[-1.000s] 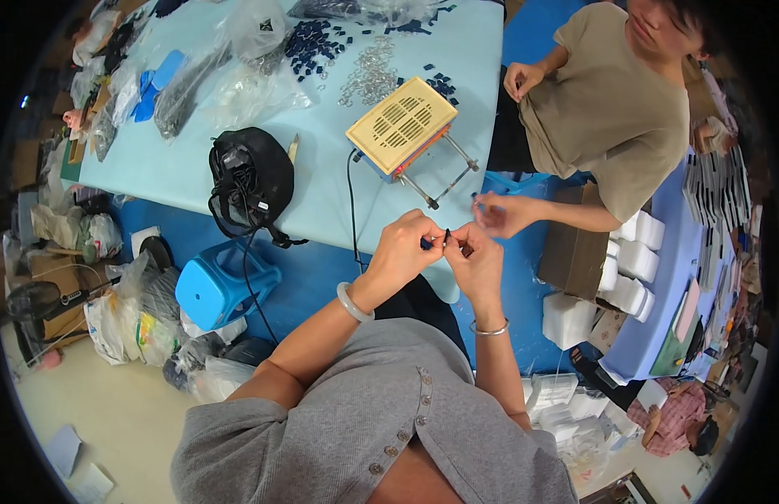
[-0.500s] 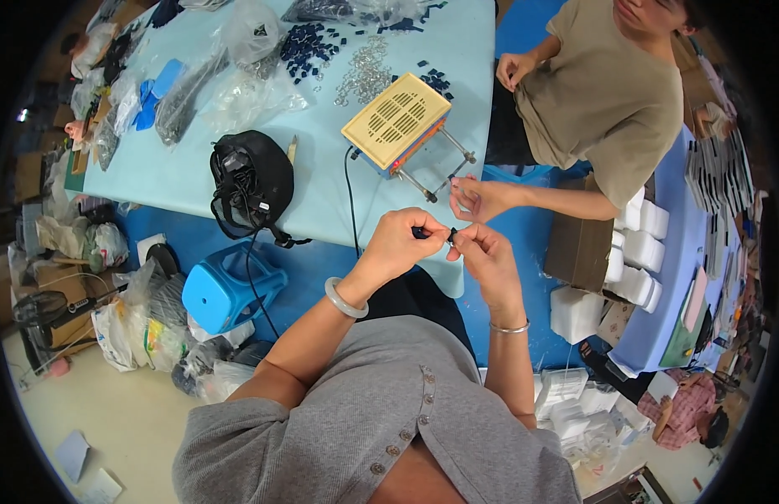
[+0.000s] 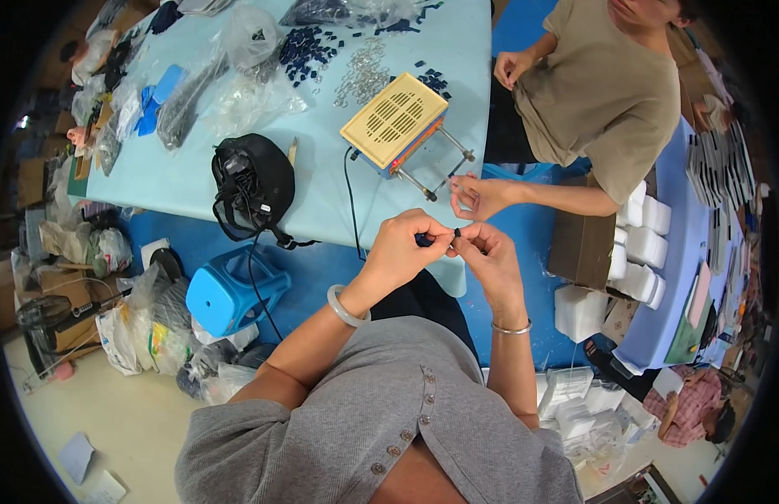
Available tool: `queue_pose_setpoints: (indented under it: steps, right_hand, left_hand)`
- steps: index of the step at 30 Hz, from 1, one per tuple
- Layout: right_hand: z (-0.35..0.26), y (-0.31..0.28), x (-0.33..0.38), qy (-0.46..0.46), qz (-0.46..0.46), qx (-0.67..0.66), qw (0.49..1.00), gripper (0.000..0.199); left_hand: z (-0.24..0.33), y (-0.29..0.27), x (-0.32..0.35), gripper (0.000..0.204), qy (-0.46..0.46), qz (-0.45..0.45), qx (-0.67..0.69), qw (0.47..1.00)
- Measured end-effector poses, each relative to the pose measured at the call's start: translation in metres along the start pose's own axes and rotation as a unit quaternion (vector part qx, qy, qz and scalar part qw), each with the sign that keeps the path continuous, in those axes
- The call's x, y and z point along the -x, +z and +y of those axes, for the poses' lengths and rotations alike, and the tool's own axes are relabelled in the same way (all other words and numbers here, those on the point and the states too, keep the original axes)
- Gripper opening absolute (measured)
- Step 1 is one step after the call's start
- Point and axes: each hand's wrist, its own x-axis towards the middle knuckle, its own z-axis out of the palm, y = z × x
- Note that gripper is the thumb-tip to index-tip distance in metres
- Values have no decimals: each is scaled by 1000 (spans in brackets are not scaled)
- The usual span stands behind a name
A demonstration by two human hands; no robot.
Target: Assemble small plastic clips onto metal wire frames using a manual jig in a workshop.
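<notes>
In front of my body, just off the table's near edge, my two hands meet fingertip to fingertip. My left hand (image 3: 401, 249) is closed in a pinch, with dark blue or black material tucked under its fingers. My right hand (image 3: 490, 259) pinches a small dark piece (image 3: 457, 232), seemingly folded fabric, where the fingertips touch; its details are too small to make out. Beyond them on the table stands a box-shaped device (image 3: 395, 119) with a vented cream top, from which two metal rods joined by a crossbar stick out toward a co-worker's hand (image 3: 482, 198).
The light blue table (image 3: 322, 197) carries a black bag (image 3: 253, 181), dark blue pieces (image 3: 307, 52), clear rings (image 3: 363, 74) and plastic bags (image 3: 255, 101). A blue stool (image 3: 225, 294) stands at left. At right are a co-worker (image 3: 612, 101), a cardboard box (image 3: 581, 244) and white packs (image 3: 641, 252).
My hands stay joined in nearly the same place. The small dark piece has shifted slightly between my fingertips, and my right fingers have closed a little nearer to the left ones.
</notes>
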Motion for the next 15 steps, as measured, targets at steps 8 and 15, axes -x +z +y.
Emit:
queue_pose_setpoints:
  steps: [8, 15]
  right_hand:
    - [7, 3, 1, -65, 61, 36, 995, 5]
    - [5, 2, 4, -83, 76, 71, 991, 7]
  left_hand:
    - [0, 1, 2, 15, 20, 41, 24, 999]
    - [6, 0, 3, 16, 89, 44, -21, 995]
